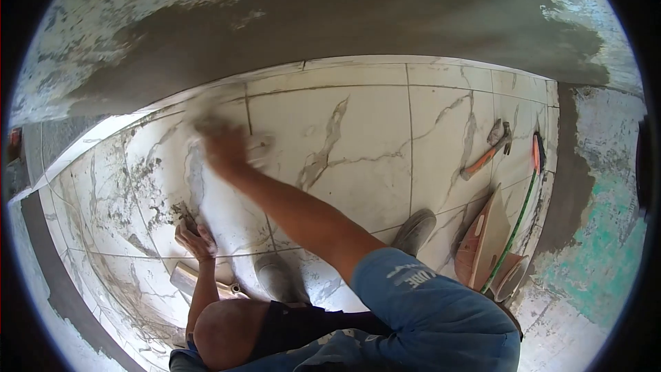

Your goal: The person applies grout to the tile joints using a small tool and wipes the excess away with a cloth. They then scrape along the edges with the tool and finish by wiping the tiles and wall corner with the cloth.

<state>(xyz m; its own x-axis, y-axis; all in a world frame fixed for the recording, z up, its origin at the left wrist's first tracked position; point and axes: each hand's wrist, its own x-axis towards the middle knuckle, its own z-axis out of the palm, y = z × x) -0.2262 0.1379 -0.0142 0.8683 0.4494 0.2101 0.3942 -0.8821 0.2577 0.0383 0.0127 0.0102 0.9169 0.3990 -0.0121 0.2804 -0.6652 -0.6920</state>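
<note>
"Where's the grit [180,213] lying, re your hands?"

"On the floor [365,196], nearer its left edge, right at your L hand [196,240]; its scatter's running up-left toward that edge. L's nearer, resting w/ fingers bent; can't tell if it's gripping any."

"And R?"

"Your R hand [222,143] is showing blurred, closer to the floor's wall-side edge; can't tell if it's grasping anything."

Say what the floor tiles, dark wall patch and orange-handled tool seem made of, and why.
Floor tiles: probably glazed ceramic or porcelain; smooth, slightly shiny, marble-like veins, straight joints.
Dark wall patch: likely cement plaster; matt grey, ragged edges.
Orange-handled tool: dark, narrow head, probably metal; bright handle, plastic or painted wood.
</note>
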